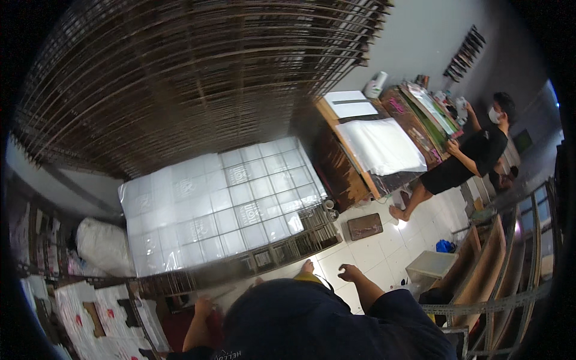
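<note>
My right hand (349, 273) hangs over the tiled floor, its fingers loosely curved and apart, with nothing visible in it. At lower left, my left hand (204, 307) hangs beside a dark red surface; its fingers are blurred, so I cannot tell whether they hold anything. In front of me, clear plastic sheets (198, 207) with white printed designs lie on a wire drying rack (282, 243). Neither hand touches them.
More wire racks (198, 72) are raised above the sheets. A person (474, 150) in black stands at a worktable (336, 123) bearing a white stack (384, 144). A brown slab (365, 227) lies on the floor. Metal shelving (492, 306) stands at right; a white sack (102, 243) sits left.
</note>
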`<action>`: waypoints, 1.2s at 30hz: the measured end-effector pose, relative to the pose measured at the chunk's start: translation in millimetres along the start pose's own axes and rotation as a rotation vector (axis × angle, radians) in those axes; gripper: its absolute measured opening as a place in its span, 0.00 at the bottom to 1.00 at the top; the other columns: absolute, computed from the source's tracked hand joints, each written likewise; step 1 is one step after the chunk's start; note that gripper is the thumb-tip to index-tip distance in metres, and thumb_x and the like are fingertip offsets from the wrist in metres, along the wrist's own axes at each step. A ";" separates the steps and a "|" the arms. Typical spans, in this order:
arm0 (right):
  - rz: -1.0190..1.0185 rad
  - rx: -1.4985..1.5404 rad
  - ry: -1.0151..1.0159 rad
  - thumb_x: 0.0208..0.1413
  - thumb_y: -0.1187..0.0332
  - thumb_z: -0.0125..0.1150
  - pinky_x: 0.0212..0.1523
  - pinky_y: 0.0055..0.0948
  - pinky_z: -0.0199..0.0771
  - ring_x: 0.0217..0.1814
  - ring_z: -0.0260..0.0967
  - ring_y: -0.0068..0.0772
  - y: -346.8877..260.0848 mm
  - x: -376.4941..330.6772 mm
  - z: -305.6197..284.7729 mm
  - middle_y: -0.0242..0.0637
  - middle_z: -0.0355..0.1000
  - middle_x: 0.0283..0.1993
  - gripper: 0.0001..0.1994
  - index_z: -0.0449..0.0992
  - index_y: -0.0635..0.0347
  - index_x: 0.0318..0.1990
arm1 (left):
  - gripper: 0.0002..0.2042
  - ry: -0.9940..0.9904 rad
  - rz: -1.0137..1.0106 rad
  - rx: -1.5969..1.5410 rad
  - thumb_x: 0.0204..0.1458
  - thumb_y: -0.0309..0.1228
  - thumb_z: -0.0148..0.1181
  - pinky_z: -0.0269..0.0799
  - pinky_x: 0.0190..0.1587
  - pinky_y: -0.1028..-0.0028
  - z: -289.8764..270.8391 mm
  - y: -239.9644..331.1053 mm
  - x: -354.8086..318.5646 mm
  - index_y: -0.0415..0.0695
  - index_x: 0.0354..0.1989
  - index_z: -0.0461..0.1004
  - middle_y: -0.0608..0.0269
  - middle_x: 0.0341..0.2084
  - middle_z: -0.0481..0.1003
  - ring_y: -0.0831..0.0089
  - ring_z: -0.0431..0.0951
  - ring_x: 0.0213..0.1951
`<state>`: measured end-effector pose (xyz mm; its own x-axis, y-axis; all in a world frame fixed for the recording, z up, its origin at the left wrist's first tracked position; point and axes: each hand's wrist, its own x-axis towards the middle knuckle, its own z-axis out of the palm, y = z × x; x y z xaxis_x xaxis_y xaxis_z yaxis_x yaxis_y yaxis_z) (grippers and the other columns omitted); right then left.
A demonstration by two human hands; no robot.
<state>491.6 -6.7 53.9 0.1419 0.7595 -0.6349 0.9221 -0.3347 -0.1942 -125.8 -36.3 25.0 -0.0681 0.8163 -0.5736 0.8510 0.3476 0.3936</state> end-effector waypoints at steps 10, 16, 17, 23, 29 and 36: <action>0.032 0.176 -0.034 0.39 0.57 0.63 0.46 0.35 0.68 0.45 0.68 0.45 56.9 -1.4 0.7 0.46 0.71 0.39 0.21 0.72 0.51 0.43 | 0.21 -0.210 -0.019 -0.016 0.49 0.42 0.49 0.60 0.52 0.64 39.1 85.7 20.1 0.41 0.48 0.67 0.50 0.48 0.67 0.55 0.65 0.51; -0.183 0.218 0.019 0.39 0.59 0.61 0.46 0.37 0.67 0.45 0.67 0.45 57.5 58.5 -71.2 0.47 0.70 0.41 0.22 0.70 0.52 0.45 | 0.19 -0.108 -0.186 -0.119 0.49 0.41 0.49 0.60 0.52 0.64 39.8 136.3 22.0 0.43 0.45 0.69 0.51 0.46 0.68 0.58 0.67 0.49; -0.191 0.225 0.058 0.40 0.59 0.61 0.46 0.38 0.67 0.45 0.67 0.44 62.3 67.1 -84.1 0.45 0.70 0.40 0.22 0.69 0.52 0.46 | 0.18 -0.102 -0.196 -0.090 0.49 0.40 0.48 0.61 0.51 0.64 37.1 158.1 16.6 0.43 0.45 0.70 0.52 0.46 0.69 0.58 0.68 0.49; -0.118 0.363 0.399 0.40 0.61 0.61 0.43 0.37 0.68 0.42 0.68 0.45 85.5 88.2 -157.8 0.47 0.70 0.38 0.21 0.69 0.56 0.44 | 0.22 -0.090 0.168 0.003 0.46 0.43 0.57 0.68 0.41 0.68 108.4 167.6 44.4 0.42 0.47 0.69 0.51 0.38 0.73 0.62 0.73 0.39; -0.271 0.402 0.738 0.45 0.60 0.56 0.40 0.40 0.66 0.40 0.66 0.48 112.3 113.7 -237.8 0.47 0.67 0.38 0.19 0.68 0.56 0.45 | 0.24 0.125 0.334 0.165 0.45 0.45 0.57 0.67 0.44 0.64 127.7 273.9 42.3 0.43 0.48 0.68 0.48 0.39 0.73 0.57 0.73 0.42; -0.271 0.190 0.907 0.50 0.56 0.51 0.49 0.46 0.60 0.56 0.56 0.47 101.5 183.6 -353.7 0.47 0.60 0.54 0.21 0.65 0.53 0.51 | 0.26 0.197 -0.128 -0.329 0.46 0.44 0.57 0.67 0.45 0.66 145.8 284.5 -32.2 0.40 0.50 0.65 0.48 0.40 0.72 0.60 0.73 0.43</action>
<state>738.6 296.1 182.1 0.2301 0.9396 0.2534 0.9022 -0.1084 -0.4174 194.4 -31.0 50.7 -0.2884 0.8188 -0.4964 0.6195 0.5548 0.5553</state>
